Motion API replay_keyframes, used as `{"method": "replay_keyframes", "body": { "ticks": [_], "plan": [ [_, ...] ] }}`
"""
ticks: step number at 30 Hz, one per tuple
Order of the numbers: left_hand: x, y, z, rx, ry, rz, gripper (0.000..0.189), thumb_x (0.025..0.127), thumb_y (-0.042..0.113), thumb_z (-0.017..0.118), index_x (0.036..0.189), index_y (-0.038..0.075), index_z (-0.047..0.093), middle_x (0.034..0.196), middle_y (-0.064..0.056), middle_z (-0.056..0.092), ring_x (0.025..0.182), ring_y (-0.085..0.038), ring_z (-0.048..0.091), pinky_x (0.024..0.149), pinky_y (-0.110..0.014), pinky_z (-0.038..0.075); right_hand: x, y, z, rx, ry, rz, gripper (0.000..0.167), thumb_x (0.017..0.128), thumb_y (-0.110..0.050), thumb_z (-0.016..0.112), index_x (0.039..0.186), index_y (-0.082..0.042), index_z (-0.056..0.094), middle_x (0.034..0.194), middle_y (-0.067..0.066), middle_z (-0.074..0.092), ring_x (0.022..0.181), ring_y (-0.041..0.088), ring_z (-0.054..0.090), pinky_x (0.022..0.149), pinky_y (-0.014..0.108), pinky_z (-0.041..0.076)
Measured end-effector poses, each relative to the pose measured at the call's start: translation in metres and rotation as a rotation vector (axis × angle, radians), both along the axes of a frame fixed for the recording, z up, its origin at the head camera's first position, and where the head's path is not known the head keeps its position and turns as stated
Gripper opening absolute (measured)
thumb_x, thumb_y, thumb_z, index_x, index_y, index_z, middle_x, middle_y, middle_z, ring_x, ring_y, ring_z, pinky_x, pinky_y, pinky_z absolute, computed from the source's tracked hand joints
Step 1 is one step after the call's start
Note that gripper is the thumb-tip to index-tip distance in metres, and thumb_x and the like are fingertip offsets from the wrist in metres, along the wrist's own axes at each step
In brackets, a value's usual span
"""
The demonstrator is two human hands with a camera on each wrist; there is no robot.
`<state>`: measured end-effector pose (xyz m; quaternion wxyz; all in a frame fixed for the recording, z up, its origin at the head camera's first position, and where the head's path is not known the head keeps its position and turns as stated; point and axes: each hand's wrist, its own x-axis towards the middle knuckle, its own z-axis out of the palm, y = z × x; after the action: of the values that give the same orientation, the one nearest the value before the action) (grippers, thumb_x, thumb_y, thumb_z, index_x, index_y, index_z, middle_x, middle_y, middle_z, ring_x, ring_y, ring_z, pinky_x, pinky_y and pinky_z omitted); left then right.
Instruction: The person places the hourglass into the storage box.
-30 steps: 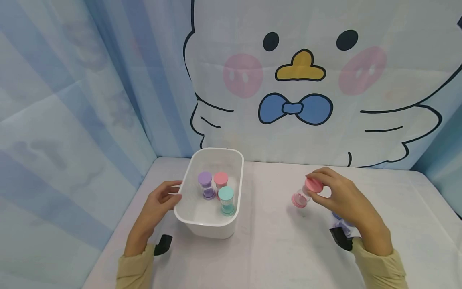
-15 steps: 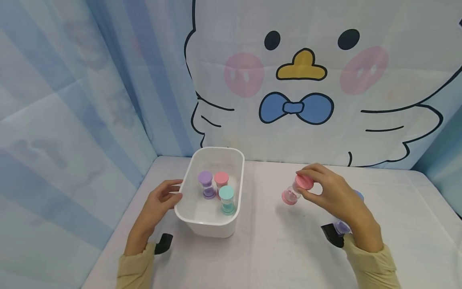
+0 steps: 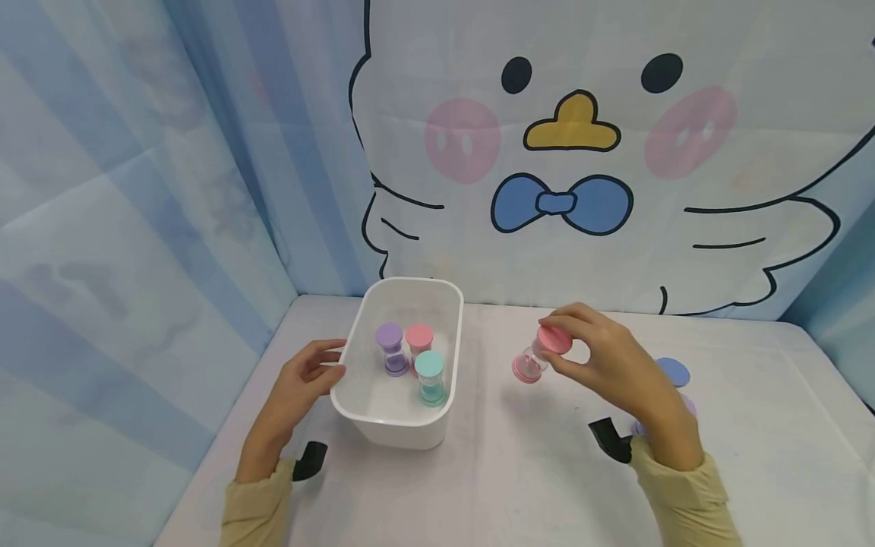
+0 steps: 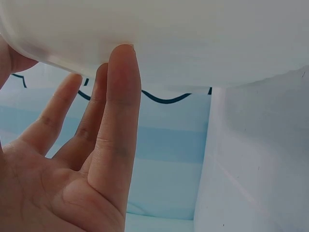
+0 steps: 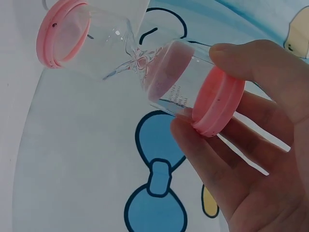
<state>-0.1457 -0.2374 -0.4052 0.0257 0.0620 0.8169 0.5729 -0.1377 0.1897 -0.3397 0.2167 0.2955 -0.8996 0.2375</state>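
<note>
Pinched by one end cap between the thumb and fingers of my right hand (image 3: 608, 368) is a pink hourglass (image 3: 528, 367), held tilted above the table. The right wrist view shows its clear glass and narrow neck, with pink sand in the bulb nearer the hand (image 5: 260, 183). My left hand (image 3: 298, 391) touches the left outer side of a white bin (image 3: 403, 434) with extended fingertips; in the left wrist view the fingers (image 4: 116, 121) reach up to its wall. Inside the bin stand a purple hourglass (image 3: 389, 336), a pink-capped one (image 3: 419, 336) and a teal one (image 3: 430, 366).
Beyond my right wrist, a blue-capped hourglass (image 3: 673, 371) stands on the white table (image 3: 519, 471). A purple one (image 3: 688, 404) is partly hidden behind that wrist. A fabric backdrop (image 3: 567, 266) with a cartoon print rises at the table's back edge.
My right hand has carried the pink hourglass leftward, closer to the bin. The blue and purple pieces on the right have come partly into sight. My left hand stays at the bin.
</note>
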Motion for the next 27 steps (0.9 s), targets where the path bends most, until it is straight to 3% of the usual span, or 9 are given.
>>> {"method": "replay_keyframes", "body": {
  "ticks": [27],
  "plan": [
    [0.001,0.000,0.003,-0.011,-0.004,0.003,0.046,0.097,0.025,0.065,0.140,0.011,0.052,0.131,-0.019,0.059,0.112,-0.033,0.064,0.084,-0.026,0.054,-0.011,-0.038,0.011,-0.049,0.030,0.101,0.043,0.076,-0.014,0.087,0.114,-0.005,0.070,0.112,0.003,0.065,0.098,0.017,0.065,0.084,0.037,0.058]
  ]
}}
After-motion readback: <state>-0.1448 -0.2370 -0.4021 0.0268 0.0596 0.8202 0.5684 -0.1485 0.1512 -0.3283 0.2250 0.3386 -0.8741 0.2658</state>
